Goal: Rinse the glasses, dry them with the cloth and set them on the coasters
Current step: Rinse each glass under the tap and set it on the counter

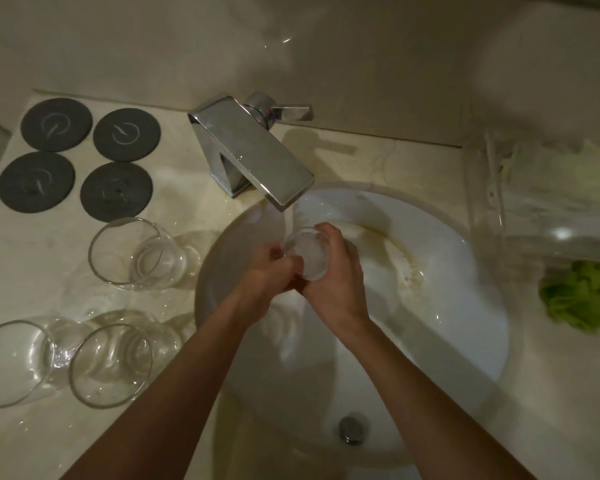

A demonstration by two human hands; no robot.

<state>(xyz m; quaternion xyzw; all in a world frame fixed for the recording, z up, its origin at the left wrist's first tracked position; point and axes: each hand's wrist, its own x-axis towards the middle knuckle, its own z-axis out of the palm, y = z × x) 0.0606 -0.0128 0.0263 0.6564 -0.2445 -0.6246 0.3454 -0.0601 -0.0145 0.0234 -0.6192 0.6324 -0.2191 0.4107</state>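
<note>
Water runs from the chrome faucet (253, 150) straight into a glass (307, 252) gripped over the white sink (465, 306). The right hand (336, 271) wraps its fingers round the far side of that glass, and the left hand (269, 275) closes on its near rim, thumb and fingers pinching the edge, so both hands grasp the one glass just under the spout.

Left of the left hand, on the pale bench (25, 244), a second glass (136, 254) lies tilted on its side near the sink's edge. Nearer the person and further left, two more glasses lie side by side, touching or nearly so: a nearer-left glass (11, 363) and its neighbour glass (115, 365), mouths turned toward the camera. Water glints on the bench round them.

Beyond those, far to the left of the hands, four dark round coasters (80, 157) sit in a two-by-two block, all bare.

Right of the right hand, past the sink rim, a green cloth (582, 296) lies crumpled on the bench beside a clear container (534, 202).
</note>
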